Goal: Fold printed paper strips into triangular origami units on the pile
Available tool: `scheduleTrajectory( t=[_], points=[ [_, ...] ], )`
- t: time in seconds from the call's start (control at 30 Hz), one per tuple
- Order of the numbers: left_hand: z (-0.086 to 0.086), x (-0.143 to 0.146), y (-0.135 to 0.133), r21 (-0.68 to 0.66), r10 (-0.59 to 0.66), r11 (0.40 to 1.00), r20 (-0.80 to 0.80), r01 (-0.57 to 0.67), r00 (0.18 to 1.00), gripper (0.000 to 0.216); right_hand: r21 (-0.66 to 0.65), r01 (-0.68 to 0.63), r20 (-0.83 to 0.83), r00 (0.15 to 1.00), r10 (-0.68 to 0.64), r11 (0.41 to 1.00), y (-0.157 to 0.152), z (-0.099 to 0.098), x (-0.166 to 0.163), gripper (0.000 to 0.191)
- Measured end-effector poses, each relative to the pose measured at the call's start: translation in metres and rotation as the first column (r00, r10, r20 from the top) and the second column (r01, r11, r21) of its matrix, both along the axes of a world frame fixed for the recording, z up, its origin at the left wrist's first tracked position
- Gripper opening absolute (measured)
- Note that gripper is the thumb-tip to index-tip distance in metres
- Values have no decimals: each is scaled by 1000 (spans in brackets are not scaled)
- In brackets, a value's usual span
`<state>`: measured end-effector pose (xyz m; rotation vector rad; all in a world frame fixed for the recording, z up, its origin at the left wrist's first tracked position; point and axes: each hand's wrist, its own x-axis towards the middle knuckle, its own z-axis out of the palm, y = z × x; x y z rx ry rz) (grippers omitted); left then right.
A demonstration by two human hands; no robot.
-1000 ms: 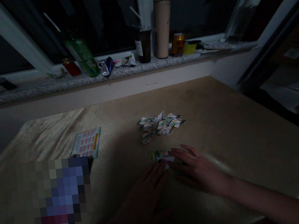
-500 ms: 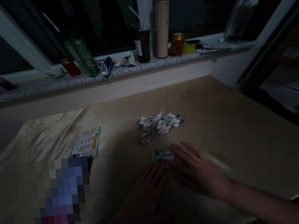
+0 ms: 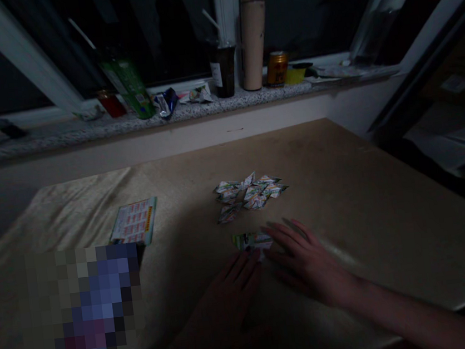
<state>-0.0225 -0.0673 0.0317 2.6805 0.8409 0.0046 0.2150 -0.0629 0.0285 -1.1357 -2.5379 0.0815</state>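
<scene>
A small printed paper strip [image 3: 251, 241] lies flat on the tan table [image 3: 343, 184] just in front of me. My left hand [image 3: 225, 298] rests flat with stretched fingers, its tips touching the strip's near edge. My right hand [image 3: 305, 261] also lies flat and spread, fingertips pressing on the strip's right end. Just beyond the strip sits a heap of several small folded paper pieces [image 3: 249, 194] with green and white print.
A printed sheet with red boxes [image 3: 134, 222] lies to the left, beside a blurred-out patch. The windowsill holds a green bottle [image 3: 128, 85], a dark cup with a straw [image 3: 223, 69], a tall beige cylinder [image 3: 252, 32], an orange can [image 3: 277, 68] and wrappers.
My right hand has shifted slightly over the strip; the left hand has hardly moved. The strip and the heap stay where they were.
</scene>
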Motion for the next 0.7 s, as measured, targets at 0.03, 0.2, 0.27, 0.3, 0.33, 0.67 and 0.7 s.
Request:
scheduleTrajectory(
  t=[0.03,0.2,0.27,0.3,0.33,0.67,0.7],
  points=[
    [1,0,0,-3,2,1000,-8,-2,1000,82,6,9,0,1000,-9,1000,0,0,0,33],
    [2,1,0,-5,0,1000,-32,0,999,83,12,18,23,1000,-19,1000,0,-2,0,35],
    [1,1,0,-2,0,1000,-29,0,1000,83,14,37,32,999,-38,999,1,-1,1,37],
    [0,1,0,-2,1,1000,-26,-1,1000,83,12,46,34,998,-46,999,1,-1,1,37],
    [0,1,-1,-2,0,1000,-24,0,1000,83,9,52,36,998,-52,999,1,-1,1,37],
    [-2,0,0,19,-4,1000,-19,5,1000,81,27,113,24,993,-113,993,2,-5,5,35],
    [-2,0,0,15,-5,1000,-23,5,1000,82,30,118,22,993,-119,993,2,-5,5,34]
  ],
)
